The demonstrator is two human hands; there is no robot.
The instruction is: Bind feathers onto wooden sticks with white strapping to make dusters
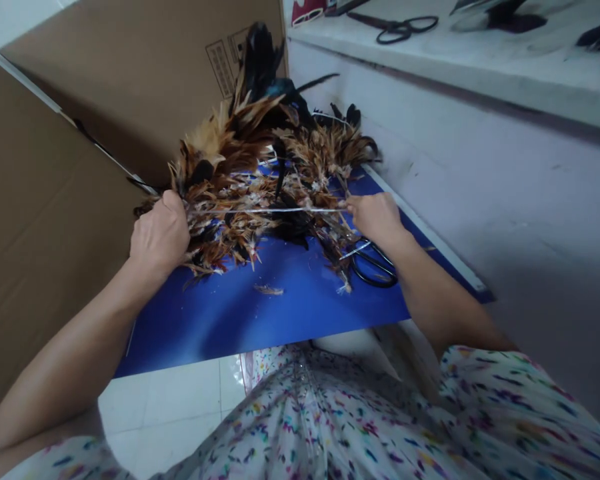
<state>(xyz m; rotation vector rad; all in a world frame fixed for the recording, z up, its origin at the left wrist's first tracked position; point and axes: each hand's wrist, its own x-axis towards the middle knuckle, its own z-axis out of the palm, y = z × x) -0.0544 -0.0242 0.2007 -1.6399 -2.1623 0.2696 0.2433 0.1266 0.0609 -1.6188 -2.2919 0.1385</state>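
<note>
A thin white string (260,211) runs taut between my two hands, above a pile of brown and black feathers (240,247). My left hand (160,230) is closed in a fist at the string's left end, against a large bunch of long feathers (220,140); whether it also grips the feathers is hidden. The string's right end is pinched in my right hand (375,217). Just below that hand, black-handled scissors (373,270) lie on the blue board (280,313), their blades partly covered by feathers. A second feather bunch (330,147) rests at the back right.
Tall brown cardboard (120,87) stands at the left and back. A white shelf (460,67) along the right wall carries another pair of scissors (395,28) and dark objects. Feather scraps (269,290) lie near the board's front edge.
</note>
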